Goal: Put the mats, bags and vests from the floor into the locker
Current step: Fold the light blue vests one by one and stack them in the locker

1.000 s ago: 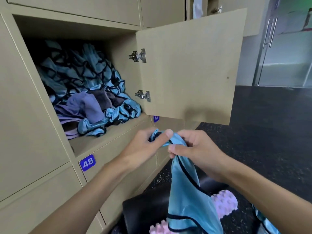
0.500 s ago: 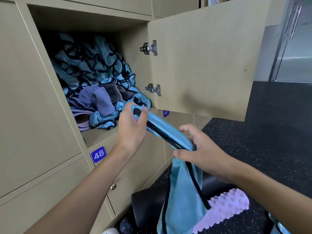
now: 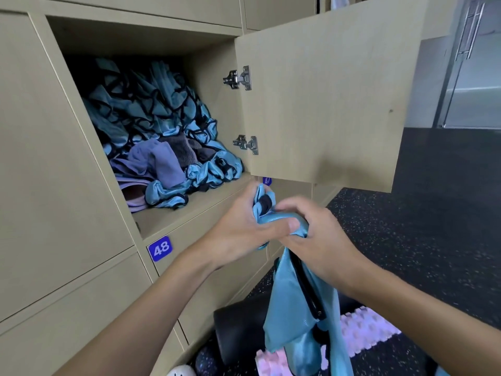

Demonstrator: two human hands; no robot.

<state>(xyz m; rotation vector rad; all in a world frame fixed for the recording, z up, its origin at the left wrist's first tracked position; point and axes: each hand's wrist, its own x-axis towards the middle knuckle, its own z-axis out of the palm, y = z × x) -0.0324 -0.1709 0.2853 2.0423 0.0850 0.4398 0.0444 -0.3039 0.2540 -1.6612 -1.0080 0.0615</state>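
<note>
A light-blue vest (image 3: 292,308) with black trim hangs in front of me, its top bunched between both hands. My left hand (image 3: 238,229) grips the bunched upper end. My right hand (image 3: 317,240) is closed on the cloth just beside it, thumb touching the left thumb. Both hands are below and just in front of the open locker (image 3: 189,210), whose shelf holds a heap of blue vests (image 3: 162,115) and purple cloth items (image 3: 157,164). The locker's door (image 3: 325,90) stands swung out to the right.
Shut locker doors surround the open one; a blue tag reading 48 (image 3: 160,248) sits below it. On the dark speckled floor (image 3: 420,213) lie a black roll (image 3: 238,332) and a pink knobbed foam roller (image 3: 363,332). A glass door (image 3: 471,63) is at the far right.
My left hand had stretched the vest's top up toward the shelf; now both hands have come together lower down, bunching the cloth between them. The view has shifted closer to the locker.
</note>
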